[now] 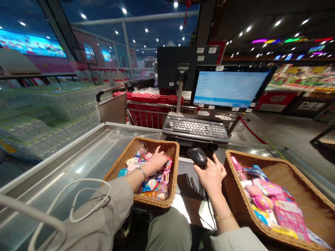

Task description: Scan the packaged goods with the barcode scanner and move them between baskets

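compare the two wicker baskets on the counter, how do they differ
The left basket sits under the left hand, which reaches into its packets; the right basket has no hand in it, the right hand being on the scanner beside it. The left basket's packets cover most of its floor; the right basket's packets lie along its near-left side, leaving bare wicker. The right basket looks larger in this view. Both are brown woven baskets holding colourful small packets.

On the worktop [86,157], a basket [172,146] of packets [154,184] is sitting left of the scanner [198,155]; a second basket [309,195] is lying to its right. Behind, a keyboard [195,128] is sitting before the screen [230,88].
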